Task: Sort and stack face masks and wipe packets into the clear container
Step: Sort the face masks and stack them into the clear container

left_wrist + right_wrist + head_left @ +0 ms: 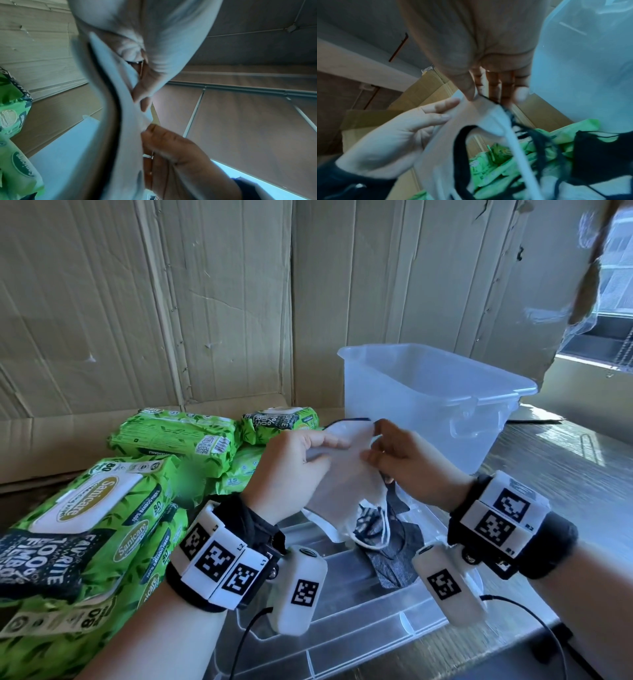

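A: Both hands?
B: Left hand and right hand are pinching the white mask above the lid, near the clear container.
A: Beneath?
B: Dark masks are lying half hidden (wrist views blurry).

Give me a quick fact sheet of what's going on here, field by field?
Left hand: holds the white face mask
Right hand: pinches the same mask's far edge
Under the mask: dark masks lying on a flat clear lid
Clear container: behind the hands, open, looks empty
Wipe packets: green, piled on the left
Backdrop: cardboard sheets
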